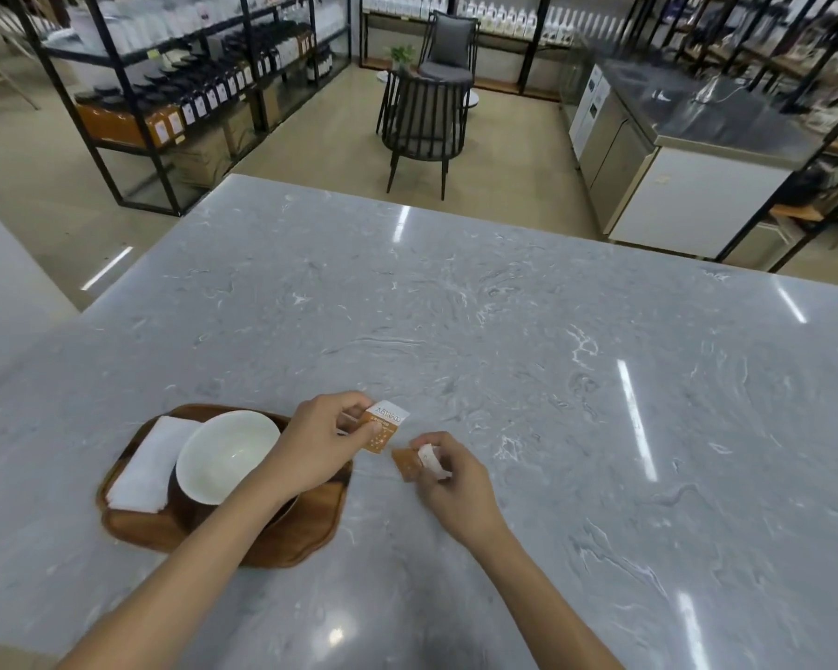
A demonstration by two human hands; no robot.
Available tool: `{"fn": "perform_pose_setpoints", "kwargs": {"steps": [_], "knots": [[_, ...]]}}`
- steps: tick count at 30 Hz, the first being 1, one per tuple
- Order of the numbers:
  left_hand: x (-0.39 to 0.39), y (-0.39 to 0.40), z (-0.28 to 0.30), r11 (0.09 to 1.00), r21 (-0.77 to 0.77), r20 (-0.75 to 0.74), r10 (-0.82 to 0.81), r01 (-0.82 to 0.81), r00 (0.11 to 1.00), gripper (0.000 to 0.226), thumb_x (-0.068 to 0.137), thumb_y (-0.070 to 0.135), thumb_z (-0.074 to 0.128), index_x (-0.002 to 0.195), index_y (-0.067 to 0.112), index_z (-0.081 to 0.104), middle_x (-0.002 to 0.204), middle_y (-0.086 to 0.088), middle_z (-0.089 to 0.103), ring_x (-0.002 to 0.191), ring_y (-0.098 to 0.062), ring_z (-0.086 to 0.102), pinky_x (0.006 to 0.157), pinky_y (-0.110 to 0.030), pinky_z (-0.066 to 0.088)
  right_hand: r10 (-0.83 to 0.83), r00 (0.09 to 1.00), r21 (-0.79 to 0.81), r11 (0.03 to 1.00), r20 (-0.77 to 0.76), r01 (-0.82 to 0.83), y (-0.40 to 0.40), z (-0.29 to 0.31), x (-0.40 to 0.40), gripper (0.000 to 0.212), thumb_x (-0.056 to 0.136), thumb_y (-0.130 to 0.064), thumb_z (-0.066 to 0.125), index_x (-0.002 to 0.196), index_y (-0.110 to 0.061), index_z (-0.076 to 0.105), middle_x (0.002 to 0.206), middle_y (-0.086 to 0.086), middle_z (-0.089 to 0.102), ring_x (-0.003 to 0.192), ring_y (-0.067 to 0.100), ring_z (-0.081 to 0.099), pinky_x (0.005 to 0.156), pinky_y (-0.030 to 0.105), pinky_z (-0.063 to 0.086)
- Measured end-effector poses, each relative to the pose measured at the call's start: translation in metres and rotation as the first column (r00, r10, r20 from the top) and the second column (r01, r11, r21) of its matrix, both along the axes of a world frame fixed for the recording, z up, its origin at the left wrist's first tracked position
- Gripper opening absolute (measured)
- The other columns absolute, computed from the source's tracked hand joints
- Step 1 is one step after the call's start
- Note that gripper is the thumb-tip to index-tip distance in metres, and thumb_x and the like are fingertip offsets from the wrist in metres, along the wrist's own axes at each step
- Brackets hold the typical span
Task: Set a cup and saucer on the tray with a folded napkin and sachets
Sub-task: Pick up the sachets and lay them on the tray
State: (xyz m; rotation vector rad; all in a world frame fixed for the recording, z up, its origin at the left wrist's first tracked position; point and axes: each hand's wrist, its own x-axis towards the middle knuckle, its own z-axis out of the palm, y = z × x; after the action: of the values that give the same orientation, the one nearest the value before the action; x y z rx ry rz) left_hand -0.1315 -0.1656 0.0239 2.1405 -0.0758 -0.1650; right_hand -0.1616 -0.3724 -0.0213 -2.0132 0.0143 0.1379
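We have a sachet in each hand, both just to the right of the tray (131, 529). Our left hand (318, 444) pinches one sachet (385, 427) between thumb and fingertips, its orange-and-white face turned up and hanging just past the tray's right rim. Our right hand (448, 478) is closed on a second sachet (414, 462), a little further right of the tray and low over the counter (504, 331); whether that sachet touches the stone we cannot tell.

On the tray the cup (226, 456) sits at the middle. The dark disc under it looks like the saucer, but our left forearm covers most of it. The folded napkin (148, 464) lies flat along the tray's left side, just beside the cup.

So the sachets seem to be the last pieces. To do this well, we judge the best spot is the bare wood at the tray's right or near edge, clear of the cup. We should square the two sachets together first, printed faces up and edges aligned, then lay them flat in one move. Thin paper packets slide and fan apart easily, so we keep the pinch light and let go only once they rest on the wood
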Motion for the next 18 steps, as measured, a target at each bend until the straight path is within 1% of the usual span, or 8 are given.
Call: {"fn": "perform_pose_setpoints", "kwargs": {"steps": [3,5,8,10,12,15,16,18], "knots": [[-0.006,-0.001,-0.001,0.999,-0.038,-0.025,-0.001,0.000,1.000,0.014,0.090,0.024,0.072,0.103,0.029,0.074,0.101,0.012,0.077,0.092,-0.006,0.073,0.083,-0.027,0.059,0.003,1.000,0.101,0.995,-0.009,-0.003,-0.010,0.017,-0.009,0.029,0.090,-0.012,0.071,0.110,-0.033,0.070,0.103,-0.005,0.072,0.088,0.014,0.069,0.076,0.028,0.058],[-0.011,-0.003,-0.002,0.996,-0.092,-0.038,-0.012,0.008,0.999,0.017,0.091,0.023,0.072,0.107,0.027,0.075,0.101,0.012,0.078,0.093,-0.006,0.073,0.086,-0.028,0.059,0.009,1.000,0.208,0.978,-0.028,-0.003,-0.016,0.027,-0.015,0.037,0.089,-0.007,0.073,0.115,-0.032,0.069,0.096,-0.011,0.071,0.083,0.010,0.070,0.073,0.026,0.059],[-0.021,-0.009,-0.002,0.966,-0.256,-0.072,-0.035,0.015,0.997,0.018,0.091,0.016,0.071,0.106,0.024,0.077,0.099,0.009,0.079,0.095,-0.009,0.074,0.086,-0.022,0.058,-0.011,0.996,0.374,0.927,-0.087,0.043,-0.017,0.039,-0.023,0.039,0.087,-0.007,0.076,0.117,-0.030,0.068,0.090,-0.009,0.072,0.078,0.011,0.073,0.070,0.024,0.059],[-0.028,-0.013,-0.002,0.921,-0.387,-0.111,-0.077,0.028,0.991,0.018,0.092,0.012,0.070,0.105,0.021,0.078,0.100,0.004,0.080,0.096,-0.014,0.075,0.084,-0.019,0.058,-0.040,0.993,0.403,0.911,-0.112,0.083,-0.012,0.040,-0.027,0.038,0.085,-0.007,0.078,0.115,-0.028,0.068,0.093,-0.005,0.074,0.077,0.014,0.075,0.069,0.026,0.060],[-0.037,-0.015,-0.004,0.877,-0.479,-0.145,-0.121,0.037,0.982,0.017,0.094,0.010,0.067,0.106,0.018,0.078,0.101,-0.001,0.080,0.097,-0.016,0.075,0.084,-0.021,0.058,-0.069,0.989,0.413,0.903,-0.134,0.119,-0.007,0.038,-0.030,0.038,0.084,-0.008,0.080,0.113,-0.028,0.069,0.095,-0.003,0.075,0.078,0.017,0.076,0.068,0.027,0.061],[-0.049,-0.014,-0.010,0.848,-0.528,-0.193,-0.157,0.032,0.969,0.018,0.096,0.011,0.064,0.108,0.014,0.077,0.104,-0.005,0.079,0.099,-0.021,0.075,0.088,-0.026,0.058,-0.049,0.984,0.421,0.900,-0.170,0.117,-0.003,0.033,-0.037,0.039,0.083,-0.009,0.082,0.113,-0.031,0.070,0.100,-0.002,0.076,0.078,0.016,0.076,0.067,0.024,0.059],[-0.054,-0.013,-0.012,0.848,-0.530,-0.207,-0.157,0.024,0.966,0.018,0.096,0.012,0.064,0.109,0.013,0.077,0.103,-0.006,0.079,0.099,-0.021,0.075,0.088,-0.026,0.058,-0.025,0.983,0.420,0.902,-0.181,0.100,-0.002,0.032,-0.040,0.039,0.082,-0.009,0.082,0.112,-0.031,0.071,0.100,-0.002,0.077,0.077,0.014,0.075,0.067,0.023,0.058],[-0.063,-0.009,-0.017,0.842,-0.540,-0.230,-0.150,0.002,0.962,0.018,0.095,0.014,0.066,0.109,0.015,0.077,0.102,-0.005,0.080,0.097,-0.020,0.076,0.082,-0.020,0.057,0.019,0.980,0.413,0.908,-0.200,0.067,-0.001,0.029,-0.045,0.036,0.082,-0.009,0.082,0.110,-0.030,0.073,0.096,0.000,0.079,0.077,0.011,0.074,0.068,0.020,0.057]]}}
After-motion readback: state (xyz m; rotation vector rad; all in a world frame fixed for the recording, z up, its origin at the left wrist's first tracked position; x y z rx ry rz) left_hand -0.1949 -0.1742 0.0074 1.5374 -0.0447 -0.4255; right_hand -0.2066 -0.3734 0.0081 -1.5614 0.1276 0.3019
